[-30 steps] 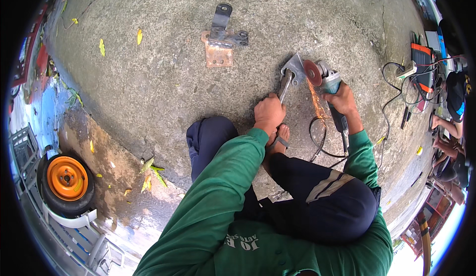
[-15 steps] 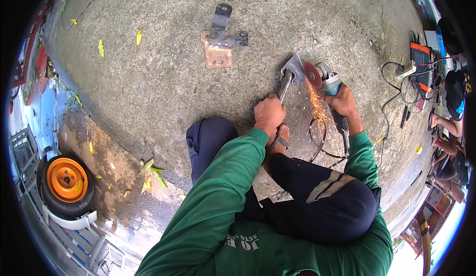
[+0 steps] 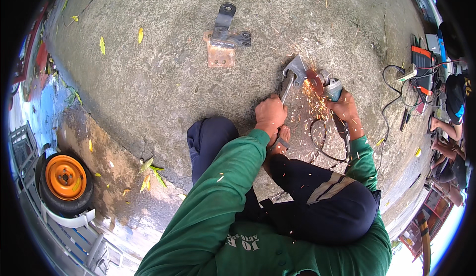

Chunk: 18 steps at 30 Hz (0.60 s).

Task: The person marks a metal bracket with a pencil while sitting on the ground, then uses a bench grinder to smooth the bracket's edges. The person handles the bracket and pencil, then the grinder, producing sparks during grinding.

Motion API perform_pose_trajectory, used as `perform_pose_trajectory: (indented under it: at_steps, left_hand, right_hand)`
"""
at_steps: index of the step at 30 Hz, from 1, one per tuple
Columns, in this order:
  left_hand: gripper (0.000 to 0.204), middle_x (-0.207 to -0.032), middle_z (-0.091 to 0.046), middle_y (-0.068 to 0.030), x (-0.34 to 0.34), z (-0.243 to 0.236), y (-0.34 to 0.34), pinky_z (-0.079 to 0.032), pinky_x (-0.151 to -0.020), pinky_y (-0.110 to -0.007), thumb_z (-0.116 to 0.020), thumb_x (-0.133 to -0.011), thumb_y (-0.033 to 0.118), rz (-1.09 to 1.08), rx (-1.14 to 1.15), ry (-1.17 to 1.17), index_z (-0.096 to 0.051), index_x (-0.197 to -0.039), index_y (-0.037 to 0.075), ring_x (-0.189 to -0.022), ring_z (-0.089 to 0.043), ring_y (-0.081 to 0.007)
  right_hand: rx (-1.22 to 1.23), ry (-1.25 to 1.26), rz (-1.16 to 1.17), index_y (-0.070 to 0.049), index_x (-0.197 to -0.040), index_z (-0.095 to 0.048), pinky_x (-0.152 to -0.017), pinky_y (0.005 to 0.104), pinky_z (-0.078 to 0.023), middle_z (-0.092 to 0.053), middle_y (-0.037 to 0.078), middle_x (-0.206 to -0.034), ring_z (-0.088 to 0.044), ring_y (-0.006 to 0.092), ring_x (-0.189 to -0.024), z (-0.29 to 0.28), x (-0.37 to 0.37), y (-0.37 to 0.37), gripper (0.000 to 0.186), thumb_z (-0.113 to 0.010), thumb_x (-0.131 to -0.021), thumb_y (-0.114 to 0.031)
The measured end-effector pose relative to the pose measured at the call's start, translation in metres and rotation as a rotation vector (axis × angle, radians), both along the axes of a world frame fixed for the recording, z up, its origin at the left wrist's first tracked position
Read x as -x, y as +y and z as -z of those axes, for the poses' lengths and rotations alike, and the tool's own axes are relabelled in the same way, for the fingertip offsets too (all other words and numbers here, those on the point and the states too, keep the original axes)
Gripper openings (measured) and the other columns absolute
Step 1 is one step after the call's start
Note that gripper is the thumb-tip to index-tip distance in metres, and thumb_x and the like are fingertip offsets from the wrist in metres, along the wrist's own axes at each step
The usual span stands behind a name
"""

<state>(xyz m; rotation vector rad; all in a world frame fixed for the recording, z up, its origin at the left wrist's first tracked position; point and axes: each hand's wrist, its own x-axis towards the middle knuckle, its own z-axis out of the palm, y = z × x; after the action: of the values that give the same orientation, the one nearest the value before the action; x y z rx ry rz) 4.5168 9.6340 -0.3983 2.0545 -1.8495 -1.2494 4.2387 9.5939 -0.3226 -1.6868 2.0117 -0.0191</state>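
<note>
My left hand [image 3: 270, 113] is closed around the handles of locking pliers [image 3: 287, 86], whose jaws hold a small grey metal bracket [image 3: 296, 68] just above the concrete. In my right hand [image 3: 344, 108] is a teal-and-grey angle grinder [image 3: 333, 88], gripped by its body. The reddish disc [image 3: 314, 81] touches or nearly touches the bracket's right edge. Orange sparks spray down toward my sandalled foot [image 3: 281, 139] and also scatter away from me. Farther off to the left lies another bracket [image 3: 223, 38], part black and part rusty, apart from both hands.
The grinder's black cord [image 3: 317, 144] loops beside my foot. At right are an orange-and-black machine [image 3: 421, 60], tangled cables and other people's legs [image 3: 448, 127]. A tyre with an orange rim [image 3: 66, 178] leans at left near metal railings. Yellow leaves [image 3: 141, 35] lie on the concrete.
The grinder has tilted and its disc has shifted slightly down along the bracket's edge. Sparks now scatter more widely, some away from me. My left hand keeps its hold on the pliers.
</note>
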Motion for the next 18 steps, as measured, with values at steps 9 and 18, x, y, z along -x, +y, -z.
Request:
perform_pose_trajectory:
  at_steps: [9,18]
  left_hand:
    - [0.038,-0.087,-0.073,-0.0252,-0.005,0.001,0.002,-0.059,-0.078,-0.052,-0.069,-0.085,0.03,0.006,0.003,0.043,-0.062,-0.104,-0.002,-0.083,-0.073,-0.0427]
    - [0.035,-0.085,-0.074,-0.0227,-0.002,0.002,0.001,-0.06,-0.076,-0.05,-0.069,-0.086,0.03,-0.004,0.007,0.014,-0.064,-0.1,-0.001,-0.081,-0.074,-0.0407]
  right_hand:
    - [0.025,-0.057,-0.003,0.009,-0.109,-0.065,-0.084,0.0413,-0.054,-0.072,0.026,-0.099,-0.071,0.0363,-0.094,-0.012,-0.016,-0.004,0.057,-0.086,-0.066,-0.024]
    - [0.014,-0.061,0.023,0.009,-0.107,-0.064,-0.084,0.0398,-0.054,-0.072,0.022,-0.096,-0.071,0.033,-0.09,-0.024,-0.03,-0.022,0.059,-0.086,-0.064,-0.025]
